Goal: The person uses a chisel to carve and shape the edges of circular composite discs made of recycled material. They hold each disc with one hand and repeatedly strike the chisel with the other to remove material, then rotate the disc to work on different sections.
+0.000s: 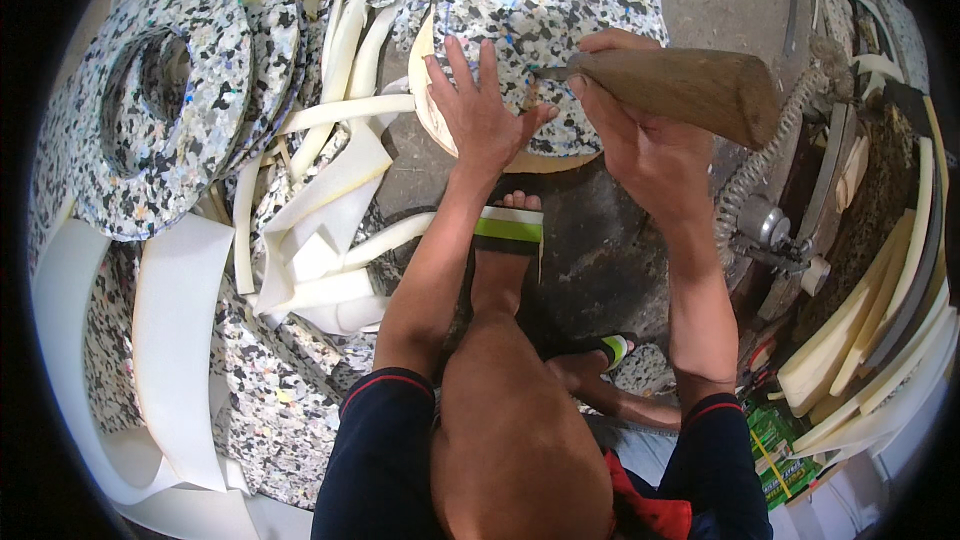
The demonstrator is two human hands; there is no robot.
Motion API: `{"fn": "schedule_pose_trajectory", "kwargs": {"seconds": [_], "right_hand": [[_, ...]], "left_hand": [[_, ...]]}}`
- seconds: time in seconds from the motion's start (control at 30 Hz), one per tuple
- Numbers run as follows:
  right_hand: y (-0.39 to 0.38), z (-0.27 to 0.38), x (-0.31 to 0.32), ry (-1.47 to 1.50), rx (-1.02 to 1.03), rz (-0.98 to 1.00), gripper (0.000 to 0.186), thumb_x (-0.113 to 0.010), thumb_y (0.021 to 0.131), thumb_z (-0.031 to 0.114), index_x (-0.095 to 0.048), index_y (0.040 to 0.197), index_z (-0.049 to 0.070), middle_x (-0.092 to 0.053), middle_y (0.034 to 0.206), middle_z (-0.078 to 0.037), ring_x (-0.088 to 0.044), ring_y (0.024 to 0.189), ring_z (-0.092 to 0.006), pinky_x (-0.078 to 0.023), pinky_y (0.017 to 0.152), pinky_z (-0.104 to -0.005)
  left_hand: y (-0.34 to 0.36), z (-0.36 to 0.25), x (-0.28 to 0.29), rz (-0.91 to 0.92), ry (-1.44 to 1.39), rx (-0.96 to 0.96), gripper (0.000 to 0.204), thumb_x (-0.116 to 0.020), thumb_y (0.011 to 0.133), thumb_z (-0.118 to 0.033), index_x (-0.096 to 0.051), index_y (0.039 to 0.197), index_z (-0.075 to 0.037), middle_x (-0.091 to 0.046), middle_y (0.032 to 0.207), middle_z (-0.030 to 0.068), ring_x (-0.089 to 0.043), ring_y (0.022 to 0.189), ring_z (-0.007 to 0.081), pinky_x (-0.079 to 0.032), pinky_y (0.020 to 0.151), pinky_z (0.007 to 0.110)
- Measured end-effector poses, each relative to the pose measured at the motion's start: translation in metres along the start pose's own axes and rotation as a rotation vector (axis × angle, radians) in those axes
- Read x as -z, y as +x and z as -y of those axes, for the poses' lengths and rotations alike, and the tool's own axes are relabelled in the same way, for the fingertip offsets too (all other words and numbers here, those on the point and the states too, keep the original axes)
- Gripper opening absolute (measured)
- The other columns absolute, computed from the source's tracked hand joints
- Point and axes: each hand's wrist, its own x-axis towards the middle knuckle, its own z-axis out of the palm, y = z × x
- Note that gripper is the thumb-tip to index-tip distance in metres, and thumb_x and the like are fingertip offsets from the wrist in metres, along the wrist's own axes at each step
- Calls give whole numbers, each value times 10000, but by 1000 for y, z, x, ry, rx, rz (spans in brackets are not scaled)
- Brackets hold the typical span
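Note:
A round disc of speckled black, white and blue foam [560, 0] lies in front of me. A pale tan layer [428, 90] shows beneath its edge. My left hand [480, 115] rests on the disc's left side with its fingers spread. Over its right side, my right hand [650, 130] is wrapped around a tool with a thick, tapered wooden handle [700, 90]. The handle's wide end points right, and its narrow metal tip points left at the disc, close to my left thumb. Whether the tip enters the foam, I cannot tell.
Speckled foam rings [220, 70] are stacked at the left, beside tangled white foam strips [340, 160]. To the right are a coiled hose [745, 180], a round metal fitting [762, 222] and curved foam offcuts [850, 350]. My sandalled foot [508, 225] is just below the disc.

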Motion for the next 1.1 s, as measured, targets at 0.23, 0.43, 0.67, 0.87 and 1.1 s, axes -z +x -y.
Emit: {"fn": "schedule_pose_trajectory", "kwargs": {"seconds": [0.23,0.43,0.67,0.87,1.1], "right_hand": [[4,-7,-3,-66,78,85,254,-736,954,-24,-678,1201,-9,-713,1163,-30,-655,978,-70,-555,825,-239],[0,-10,1,-122,51,80,238,-755,943,-18,-692,1172,-15,-722,1142,-38,-655,987,-65,-557,822,-234],[6,-8,-8,-121,88,78,236,-743,951,-26,-685,1179,-19,-721,1133,-39,-661,959,-65,-558,806,-235],[-1,-1,-12,84,-2,-78,178,-791,889,39,-749,1062,30,-752,1098,-53,-728,905,-150,-581,784,-298],[1,-5,-23,-99,0,-47,204,-801,872,55,-764,1071,32,-768,1071,-59,-748,877,-181,-589,765,-309]], "left_hand": [[0,-2,3,-14,-11,-2,1228,-722,684,-862,-423,1551,-46,-234,1628,327,-230,1419,661,-276,1041,769],[0,-3,3,19,7,15,1243,-739,671,-852,-424,1551,-33,-225,1630,329,-219,1431,650,-270,1052,768],[1,-5,9,42,-18,37,1224,-836,633,-758,-443,1539,-35,-219,1635,321,-214,1438,643,-263,1066,763],[0,-5,7,59,-22,35,1232,-883,619,-696,-427,1562,-46,-157,1662,300,-170,1462,627,-248,1082,757],[0,-6,10,115,-4,77,1243,-887,626,-680,-400,1577,-47,-127,1673,281,-147,1473,616,-235,1098,757]]}}
